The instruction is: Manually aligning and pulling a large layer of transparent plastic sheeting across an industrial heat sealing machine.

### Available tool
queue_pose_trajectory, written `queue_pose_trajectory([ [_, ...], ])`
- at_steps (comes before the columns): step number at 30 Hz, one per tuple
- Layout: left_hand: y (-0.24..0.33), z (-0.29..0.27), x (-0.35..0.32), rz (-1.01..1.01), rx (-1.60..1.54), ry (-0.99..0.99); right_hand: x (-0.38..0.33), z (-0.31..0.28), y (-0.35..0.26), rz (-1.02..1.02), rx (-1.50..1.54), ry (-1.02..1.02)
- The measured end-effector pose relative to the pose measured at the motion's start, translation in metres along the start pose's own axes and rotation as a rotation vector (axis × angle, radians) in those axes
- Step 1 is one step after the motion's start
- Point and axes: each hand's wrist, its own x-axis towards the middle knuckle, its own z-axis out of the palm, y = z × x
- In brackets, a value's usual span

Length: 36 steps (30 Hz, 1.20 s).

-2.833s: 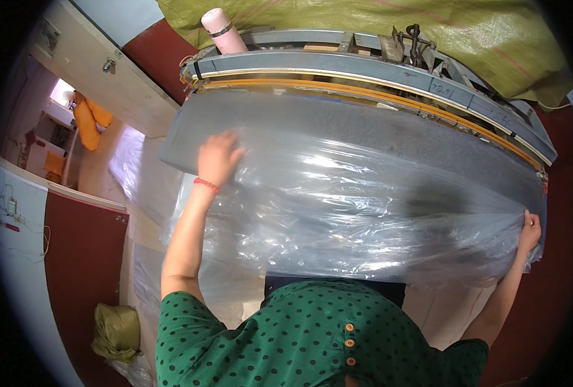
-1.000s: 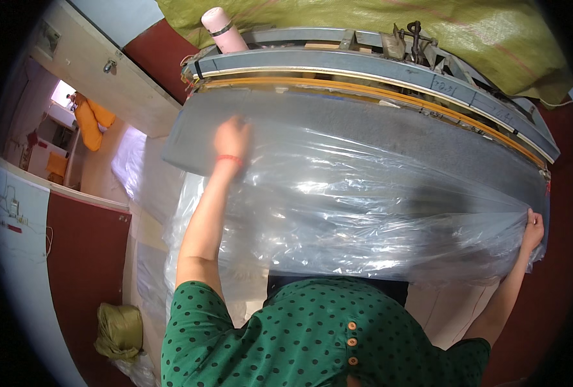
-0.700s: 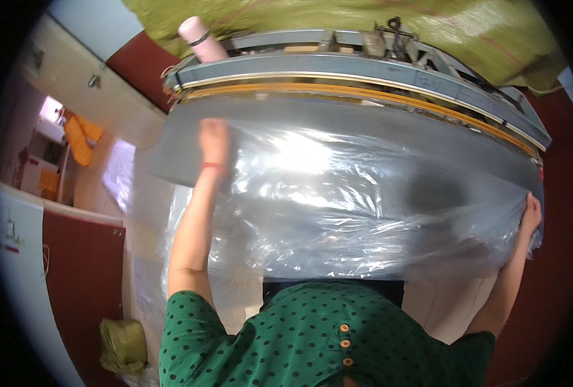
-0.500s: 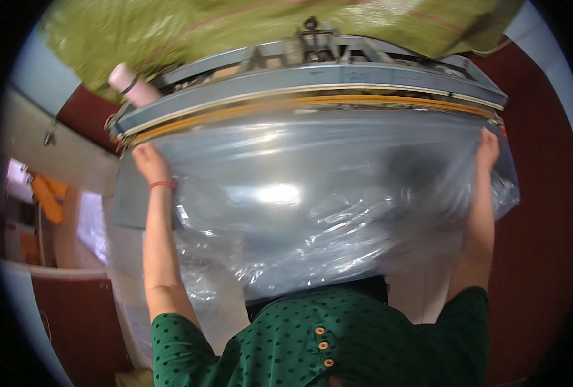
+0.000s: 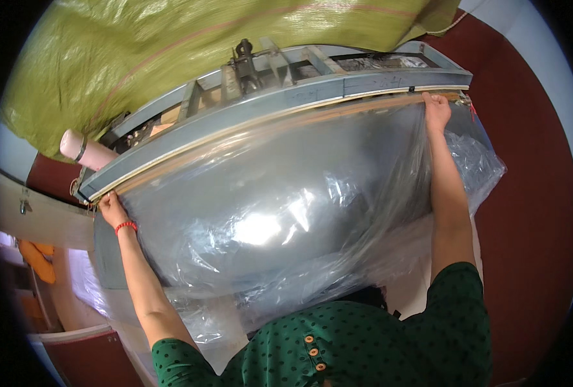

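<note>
A wide sheet of clear plastic film (image 5: 235, 187) is spread across a grey surface between my hands. Fingers closed, my left hand (image 5: 113, 209) pinches the film's far left edge beside the left end of a long metal bar (image 5: 254, 106). At the far right, my right hand (image 5: 437, 113) grips the same edge close under the bar, and folds run down the film from it. The far edge lies over or against an orange-brown strip (image 5: 364, 108) along the bar; which of these, I cannot tell. Loose crumpled film hangs toward my body and bulges out past my right forearm.
Behind the bar is a grey metal frame (image 5: 325, 59) with cross pieces and a dark clamp-like fitting (image 5: 244, 58). A pink bottle (image 5: 86, 151) lies by its left end. Yellow-green woven sheeting (image 5: 190, 45) covers the back. A cabinet door (image 5: 41, 203) stands at the left.
The film's far edge has moved forward over the orange strip. My right hand has come up against the bar, and film now gathers below it. The view has turned and shifted.
</note>
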Motion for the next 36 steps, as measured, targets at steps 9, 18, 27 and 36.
queue_pose_trajectory([
  [9, 0.017, -0.006, 0.001, -0.222, -0.166, 0.045, -0.010, -0.004, -0.036, 0.177, 0.119, 0.103],
  [18, 0.005, -0.043, 0.003, -0.089, -0.120, -0.270, -0.011, -0.056, -0.056, -0.250, -0.005, -0.060],
  [27, 0.130, -0.144, -0.178, 0.376, 0.533, 0.289, -0.049, -0.234, -0.024, 0.296, -0.882, 0.591],
  [36, 0.102, -0.056, -0.448, 0.069, 0.075, -1.562, -0.044, -0.196, -0.041, 0.183, 0.349, 0.049],
])
